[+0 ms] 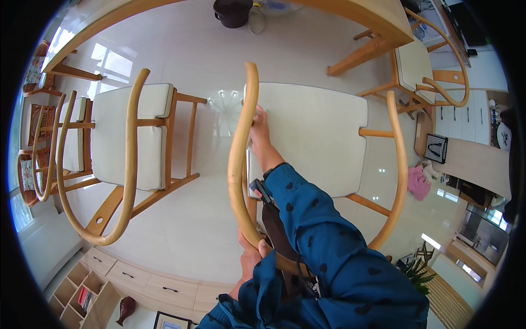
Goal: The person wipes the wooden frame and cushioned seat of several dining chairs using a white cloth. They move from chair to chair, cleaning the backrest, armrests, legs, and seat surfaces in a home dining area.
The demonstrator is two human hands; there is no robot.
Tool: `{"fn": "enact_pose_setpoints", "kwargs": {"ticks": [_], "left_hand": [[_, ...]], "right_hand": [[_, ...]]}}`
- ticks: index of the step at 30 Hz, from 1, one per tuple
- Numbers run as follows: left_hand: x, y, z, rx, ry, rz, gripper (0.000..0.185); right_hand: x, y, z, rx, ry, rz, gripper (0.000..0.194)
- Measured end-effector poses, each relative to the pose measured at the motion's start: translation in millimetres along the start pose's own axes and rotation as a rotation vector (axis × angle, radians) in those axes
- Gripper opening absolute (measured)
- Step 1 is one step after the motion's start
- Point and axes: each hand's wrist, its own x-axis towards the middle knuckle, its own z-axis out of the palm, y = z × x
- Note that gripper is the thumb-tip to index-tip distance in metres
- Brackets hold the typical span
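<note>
A wooden armchair with a curved rail (236, 164) stands before me, with a cream seat cushion (312, 135) on it. My left hand (249, 257) grips the rear left part of the rail, its thumb on top. Farther forward, my right hand (261, 133) is at the cushion's left edge, just inside and below the left armrest. Its fingers are curled and partly hidden by the wood, so I cannot tell what they hold. A dark device is strapped by my right wrist.
Left of me stands a similar armchair (130, 164) with a cream cushion. A wooden table (349, 12) spans the far side, and another armchair (415, 70) is at the right. A black bucket (233, 13) sits on the floor; low drawers (164, 288) lie behind at the left.
</note>
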Motion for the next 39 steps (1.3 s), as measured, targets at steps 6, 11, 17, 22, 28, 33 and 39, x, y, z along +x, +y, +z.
{"fn": "enact_pose_setpoints", "kwargs": {"ticks": [6, 11, 17, 22, 28, 33, 39], "left_hand": [[0.4, 3.5, -2.5, 0.064, -0.007, 0.009, 0.073], [1.1, 1.1, -3.5, 0.035, -0.016, -0.025, 0.072], [-1.7, -0.1, -0.4, 0.036, 0.023, 0.103, 0.066], [-2.3, 1.4, 2.6, -0.001, 0.057, 0.091, 0.066], [0.7, -1.0, 3.5, -0.068, 0.063, 0.025, 0.069], [2.2, -5.9, 3.3, -0.012, 0.074, 0.017, 0.068], [2.3, -10.8, 5.4, 0.077, 0.09, 0.017, 0.066]], "right_hand": [[-52.6, -63.3, 2.8, 0.494, 0.011, 0.268, 0.044], [-56.3, -64.6, -0.8, 0.538, -0.094, 0.19, 0.044], [19.2, -20.0, 5.3, 0.235, 0.16, 0.275, 0.042], [-9.2, -42.7, -0.3, 0.331, -0.114, 0.196, 0.039], [-111.0, -99.6, -27.5, 0.333, -0.247, 0.154, 0.044], [-141.7, -120.7, -42.0, -0.086, -0.337, -0.118, 0.047], [-132.0, -76.4, 33.0, -0.962, -0.064, -0.447, 0.059]]}}
